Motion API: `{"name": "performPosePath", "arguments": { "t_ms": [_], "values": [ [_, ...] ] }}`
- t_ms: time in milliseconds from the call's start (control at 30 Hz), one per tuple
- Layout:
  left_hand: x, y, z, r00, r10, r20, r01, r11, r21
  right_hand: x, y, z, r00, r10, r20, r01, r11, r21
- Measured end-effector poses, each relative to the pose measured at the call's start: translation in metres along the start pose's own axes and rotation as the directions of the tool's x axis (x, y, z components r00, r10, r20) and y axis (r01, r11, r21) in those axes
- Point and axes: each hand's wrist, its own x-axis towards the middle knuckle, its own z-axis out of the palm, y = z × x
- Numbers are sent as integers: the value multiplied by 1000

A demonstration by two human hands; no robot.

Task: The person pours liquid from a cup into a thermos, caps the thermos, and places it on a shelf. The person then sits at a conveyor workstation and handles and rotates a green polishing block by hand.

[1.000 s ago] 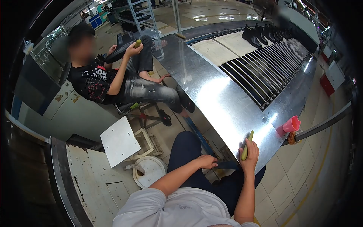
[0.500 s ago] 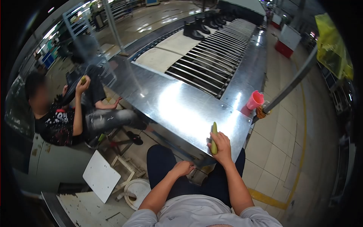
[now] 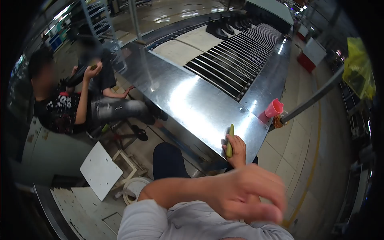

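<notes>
My right hand (image 3: 237,150) rests at the near edge of the shiny metal table (image 3: 160,90), its fingers round a long green piece (image 3: 230,146) that looks like a cucumber. Raised close to the camera and slightly blurred, my left hand (image 3: 252,194) crosses in front of my right forearm. Its fingers are curled in, and nothing shows between them. A pink cup (image 3: 274,108) stands on the table beyond my right hand.
Black boots (image 3: 216,29) stand in a row by the roller conveyor (image 3: 236,60). At the left sits a person (image 3: 60,106) holding a dark boot and a greenish object, with another person behind. A white stool (image 3: 101,171) and yellow bag (image 3: 358,70) are nearby.
My left hand has risen from my lap toward the camera and across to the right. My right hand still holds the green piece at the table edge. The camera view has turned right.
</notes>
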Motion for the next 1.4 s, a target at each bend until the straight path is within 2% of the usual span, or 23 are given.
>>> {"name": "performPosePath", "arguments": {
  "t_ms": [100, 167, 200, 267, 400, 500, 600, 700, 767, 867, 933, 967, 1000, 1033, 1067, 1100, 1133, 1167, 1200, 1267, 1333, 1367, 1400],
  "values": [
    [43, -13, 35, 945, 243, 218, -111, 868, -484, 4, -2, -1, 1000, -17, 8, 17, 1000, 14],
    [52, -9, 45, 914, 267, 304, -9, 765, -644, 4, -5, -4, 1000, -5, 11, 4, 1000, 25],
    [53, -4, 46, 915, 209, 346, 86, 735, -672, 3, -5, -3, 1000, -21, 10, 21, 999, 31],
    [53, -5, 50, 913, 172, 370, 163, 677, -718, 3, -1, -1, 1000, -20, -8, 20, 1000, 12],
    [48, -19, 65, 961, 167, 222, 80, 597, -798, 2, -2, -4, 1000, 21, 11, -21, 1000, -1],
    [46, -33, 71, 968, 213, 130, -28, 609, -793, 4, -4, -7, 1000, 24, 20, -25, 1000, 11],
    [48, -39, 66, 953, 262, 152, -60, 655, -754, 5, -5, -7, 1000, 5, -3, -5, 1000, 17],
    [49, -47, 79, 952, 288, 101, -89, 579, -810, 5, -5, -10, 1000, 7, 7, -7, 1000, 28],
    [49, -49, 81, 955, 275, 113, -78, 596, -799, 8, -8, -12, 1000, 8, 5, -8, 999, 46],
    [44, -52, 62, 954, 196, 227, 1, 754, -657, 7, -6, -9, 999, 36, 22, -37, 998, 54],
    [37, -57, 53, 945, 138, 296, 56, 825, -562, 8, -3, -9, 1000, -16, 0, 16, 999, 40],
    [24, -64, 51, 966, 84, 244, 13, 928, -371, 6, -1, -9, 1000, -12, 20, 11, 998, 56],
    [5, -74, 46, 975, 1, 223, -3, 1000, 7, 7, 1, -8, 1000, -12, 19, 11, 998, 69],
    [-13, -90, 32, 978, -42, 206, -44, 916, 398, 5, 4, -2, 996, -63, -60, 70, 989, 131],
    [-36, -115, 15, 977, -147, 153, 9, 747, 665, 3, 3, -2, 996, -49, -69, 54, 996, 71],
    [-65, -138, -2, 971, -231, 60, 66, 501, 863, 0, 3, 0, 998, -21, -56, 23, 999, 37],
    [-88, -150, -20, 969, -241, -42, 141, 409, 902, -1, 3, 3, 999, 9, -39, -8, 1000, 12],
    [-113, -160, -37, 956, -247, -155, 249, 414, 876, -3, 2, 3, 999, 48, -3, -48, 998, 32],
    [-135, -161, -47, 926, -282, -249, 331, 292, 897, -3, 3, 1, 996, 79, 40, -81, 995, 52],
    [-172, -171, -65, 910, -304, -283, 351, 201, 915, -2, 5, -1, 987, 123, 103, -131, 989, 75],
    [-177, -173, -68, 898, -327, -293, 364, 181, 914, -1, 4, -2, 977, 159, 140, -172, 981, 90],
    [-177, -174, -72, 893, -338, -298, 369, 170, 914, 2, 8, -1, 969, 211, 131, -231, 958, 167],
    [-175, -177, -81, 894, -337, -294, 371, 193, 908, 6, 11, 2, 968, 217, 124, -232, 964, 126]
  ]
}}
